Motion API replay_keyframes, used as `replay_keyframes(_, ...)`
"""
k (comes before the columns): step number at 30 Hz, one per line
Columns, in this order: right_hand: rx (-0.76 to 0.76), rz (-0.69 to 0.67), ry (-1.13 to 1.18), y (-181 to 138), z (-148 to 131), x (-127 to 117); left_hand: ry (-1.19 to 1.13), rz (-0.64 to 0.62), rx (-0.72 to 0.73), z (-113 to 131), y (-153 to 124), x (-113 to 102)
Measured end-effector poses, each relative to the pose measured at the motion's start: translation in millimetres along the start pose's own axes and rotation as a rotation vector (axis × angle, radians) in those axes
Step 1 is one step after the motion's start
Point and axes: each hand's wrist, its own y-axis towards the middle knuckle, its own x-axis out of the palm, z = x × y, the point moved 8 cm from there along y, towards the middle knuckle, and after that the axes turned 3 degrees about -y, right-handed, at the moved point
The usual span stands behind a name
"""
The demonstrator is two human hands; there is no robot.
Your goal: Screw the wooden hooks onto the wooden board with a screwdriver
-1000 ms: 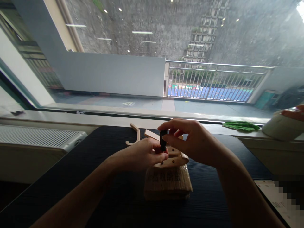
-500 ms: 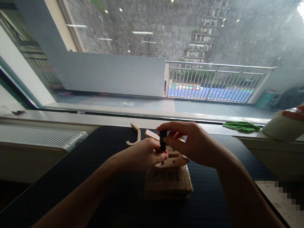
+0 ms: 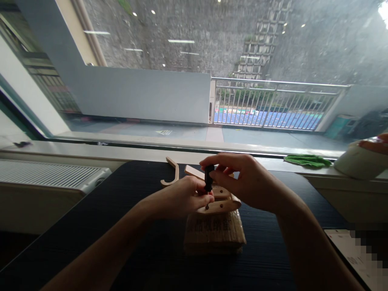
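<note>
My right hand (image 3: pixel 242 182) pinches a small black tool (image 3: pixel 208 178), like a stubby screwdriver handle, held upright over a light wooden piece (image 3: pixel 220 203) with holes in it. My left hand (image 3: pixel 178 198) is closed on the left end of that wooden piece, steadying it. The piece rests on top of a brown cardboard packet (image 3: pixel 214 234) with printed characters, lying on the dark table (image 3: pixel 91 226). A curved wooden hook-shaped part (image 3: pixel 171 173) lies just behind my left hand.
A radiator (image 3: pixel 51 173) sits at the left below the window sill. A green cloth (image 3: pixel 307 161) lies on the sill at the right, beside a pale round object (image 3: pixel 357 161) touched by another person's fingers. A sheet of paper (image 3: pixel 348 250) lies at the table's right edge.
My right hand's fingers shifted slightly on the black tool, as in turning it. The wooden piece and my left hand stayed put.
</note>
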Motion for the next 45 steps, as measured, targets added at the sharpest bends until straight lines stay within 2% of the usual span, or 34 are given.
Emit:
replay_keyframes(8, 0.014, 0.044, -0.053, 1.7, 4.0, -3.0, 0.011, -0.017, -0.010, 0.8, 0.7, 2.7)
replay_keyframes(17, -0.010, -0.007, 0.021, 0.7, -2.2, -0.9, 0.008, -0.012, -0.003, 2.1, -0.5, 1.7)
replay_keyframes(23, 0.025, 0.074, -0.033, 0.8, 4.6, -5.3, 0.009, -0.041, -0.031, 1.0, -0.1, 5.0)
replay_keyframes(30, 0.017, -0.035, 0.016, 0.7, 3.3, 2.2, 0.015, -0.016, 0.011, 2.1, 1.0, 2.8)
replay_keyframes(38, 0.042, 0.014, 0.016, 1.4, 9.7, -1.1, 0.005, -0.035, -0.047, 7.8, -2.2, 0.6)
replay_keyframes(45, 0.041, 0.020, 0.038, 1.7, 7.8, -0.4, -0.099, 0.024, -0.072, 8.8, -2.2, -8.7)
